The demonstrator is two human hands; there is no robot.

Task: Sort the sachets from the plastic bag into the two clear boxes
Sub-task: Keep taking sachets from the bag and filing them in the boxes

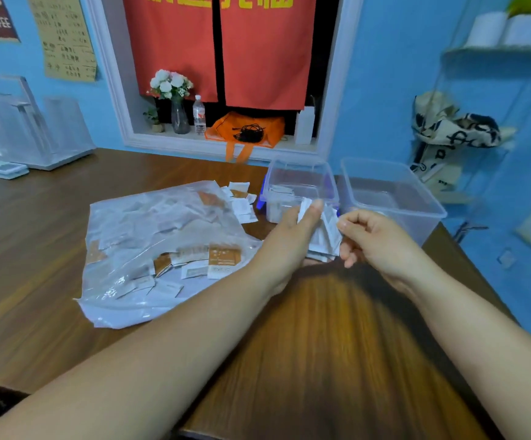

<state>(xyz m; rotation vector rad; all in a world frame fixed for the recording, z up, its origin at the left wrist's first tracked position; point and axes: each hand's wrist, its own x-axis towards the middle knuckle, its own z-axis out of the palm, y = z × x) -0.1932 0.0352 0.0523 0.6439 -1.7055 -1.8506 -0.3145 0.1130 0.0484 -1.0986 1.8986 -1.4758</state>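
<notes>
The person stands at the near edge of the wooden table (35,249), both forearms stretched out over it. The left hand (289,236) grips a bundle of white sachets (323,238), fanned and upright, with the thumb pressed flat across the top of them. The right hand (375,239) has its fingers curled in, and thumb and forefinger pinch the right edge of that same bundle. The hands are close together, raised a little above the wood, toward the table's right edge and just in front of the boxes.

The left clear box (299,182) sits by the far edge of the table and has a few white sachets lying in it. The right clear box (394,198) stands just beside it, at the far right corner. Its walls are blurred and I cannot tell what it contains.

The plastic bag (162,236) lies flat and crumpled in the middle of the table, left of the hands. Orange sachets (224,256) and more white ones show through it near its right side. A few loose sachets (242,201) lie at its far corner, next to the left box.

Beyond the far edge, a sill holds a vase of white flowers (172,90), a water bottle (199,115) and an orange bag (248,128).
</notes>
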